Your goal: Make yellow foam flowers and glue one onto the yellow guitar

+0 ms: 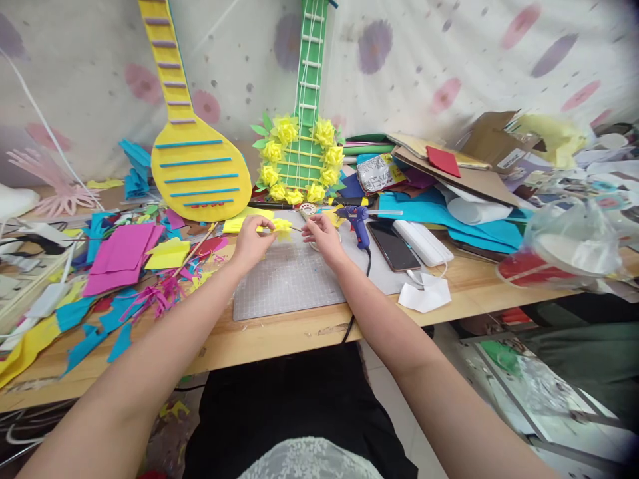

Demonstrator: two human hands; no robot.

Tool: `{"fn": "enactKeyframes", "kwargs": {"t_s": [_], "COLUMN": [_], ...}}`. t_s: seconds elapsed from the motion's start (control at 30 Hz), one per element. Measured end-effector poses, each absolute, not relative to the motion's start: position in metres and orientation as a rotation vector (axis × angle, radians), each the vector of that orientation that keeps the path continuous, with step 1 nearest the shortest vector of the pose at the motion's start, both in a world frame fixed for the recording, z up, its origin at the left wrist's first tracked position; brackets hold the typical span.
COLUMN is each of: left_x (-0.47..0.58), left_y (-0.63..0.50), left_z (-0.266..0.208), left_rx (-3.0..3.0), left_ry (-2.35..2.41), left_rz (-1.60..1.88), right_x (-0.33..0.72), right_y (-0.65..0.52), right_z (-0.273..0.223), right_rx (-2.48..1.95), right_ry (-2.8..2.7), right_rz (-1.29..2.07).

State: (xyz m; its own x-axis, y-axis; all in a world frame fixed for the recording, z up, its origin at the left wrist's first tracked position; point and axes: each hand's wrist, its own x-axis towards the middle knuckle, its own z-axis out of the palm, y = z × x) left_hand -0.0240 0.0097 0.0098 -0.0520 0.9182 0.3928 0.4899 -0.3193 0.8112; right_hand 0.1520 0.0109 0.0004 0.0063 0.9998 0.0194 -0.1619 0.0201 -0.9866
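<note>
Over the grey cutting mat [284, 286] both hands are raised close together. My left hand [251, 243] is closed, its fingertips pinching the edge of a yellow paper piece [282, 225] with a fringed look. My right hand [322, 237] is closed on a thin stick [296, 228] that points left and meets the yellow paper. Just behind them stands a green paper guitar [304, 163] ringed with yellow paper flowers [285, 130]. To its left a yellow paper guitar [200, 169] with blue and purple strips leans upright. Right of my right hand lies a purple glue gun [358, 223].
A phone [393, 245] and a white power bank [423, 243] lie at right, near a white paper scrap [426, 293]. Magenta paper [120, 259] and coloured scraps cover the left side. Stacked card and blue sheets [479, 229] fill the back right, beside a bagged red-and-white bucket [536, 263].
</note>
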Motion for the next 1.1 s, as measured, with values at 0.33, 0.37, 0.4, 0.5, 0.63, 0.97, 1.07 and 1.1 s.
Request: {"fn": "enactKeyframes", "kwargs": {"t_s": [0.33,0.37,0.4,0.5,0.63,0.97,1.07,1.1], "left_x": [-0.023,-0.024,-0.025,-0.024,-0.014,-0.002,-0.007,-0.008], "left_y": [-0.008,-0.009,-0.009,-0.008,-0.006,-0.005,-0.002,-0.002], "left_z": [0.015,0.013,0.011,0.008,0.012,0.018,0.017,0.018], "left_rx": [2.524,2.512,2.466,2.044,1.143,0.871,0.875,0.884], "left_ry": [1.141,1.141,1.151,1.203,1.099,1.162,1.201,1.207], "left_rz": [1.312,1.296,1.301,1.417,1.23,1.075,1.069,1.065], "right_x": [0.153,0.153,0.154,0.154,0.152,0.15,0.151,0.151], "right_y": [0.006,0.006,0.007,0.008,0.009,0.006,0.009,0.01], "right_z": [0.01,0.01,0.009,0.007,0.001,0.002,0.0,-0.001], "right_rx": [-0.736,-0.739,-0.744,-0.761,-0.776,-0.987,-0.959,-0.937], "right_ry": [-0.828,-0.832,-0.84,-0.875,-0.965,-1.253,-1.27,-1.269], "right_rz": [1.887,1.851,1.816,1.744,1.659,1.332,1.315,1.317]}}
